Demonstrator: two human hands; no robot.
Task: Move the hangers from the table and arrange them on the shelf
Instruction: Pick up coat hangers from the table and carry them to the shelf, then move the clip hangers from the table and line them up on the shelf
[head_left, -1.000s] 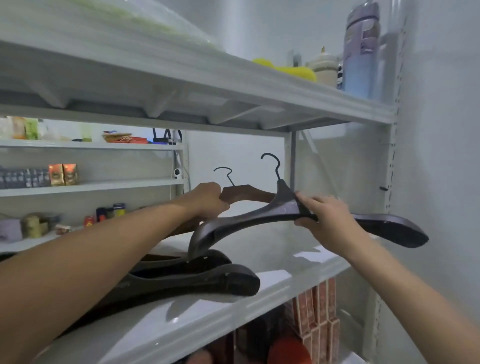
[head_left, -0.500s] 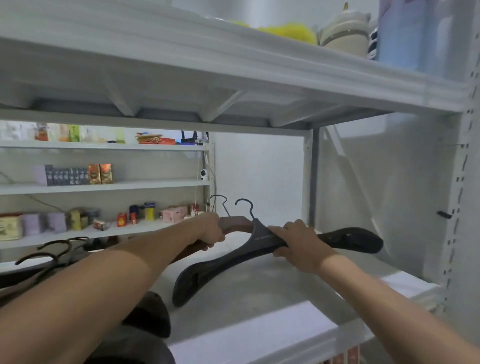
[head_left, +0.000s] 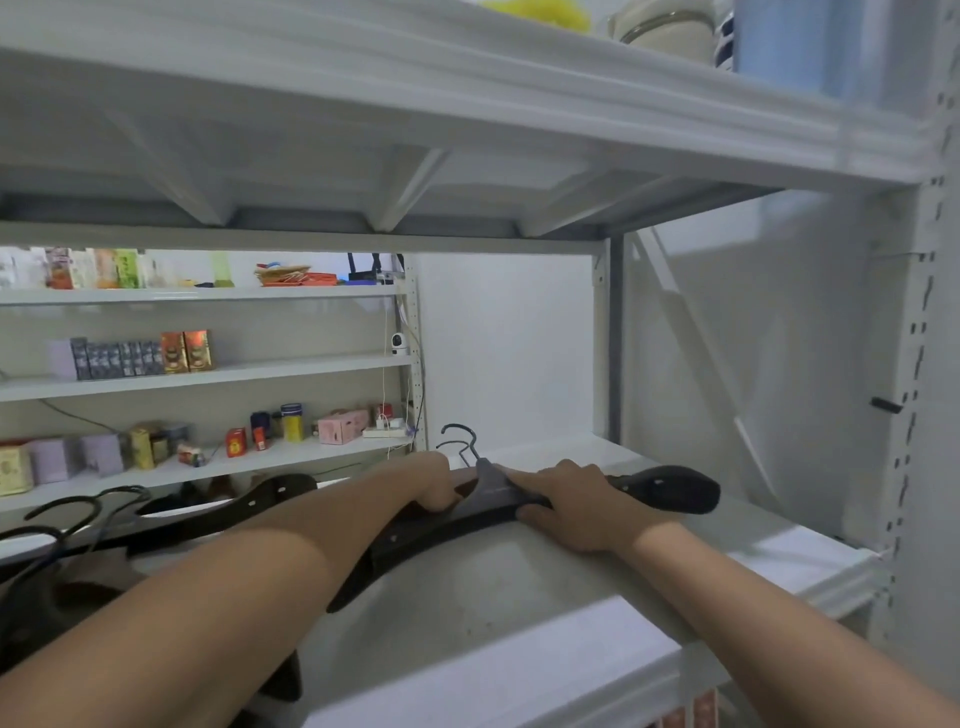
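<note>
A dark hanger (head_left: 670, 486) is gripped by the right hand (head_left: 574, 501) and a brown hanger (head_left: 465, 487) is held in the curled left hand (head_left: 434, 486) over the white shelf (head_left: 519, 597), while more hangers (head_left: 223, 512) are piled at its left end, partly hidden by the left arm.

This looks like a small shop or its stockroom. White metal shelving with slotted uprights (head_left: 917, 364) fills the room, and the far wall shelves (head_left: 208, 374) carry rows of small boxed goods: dark packets beside red-and-gold cartons (head_left: 186, 351), a pink cardboard box (head_left: 343, 427), tins and jars. A small white security camera (head_left: 399, 343) sits on one upright.
</note>
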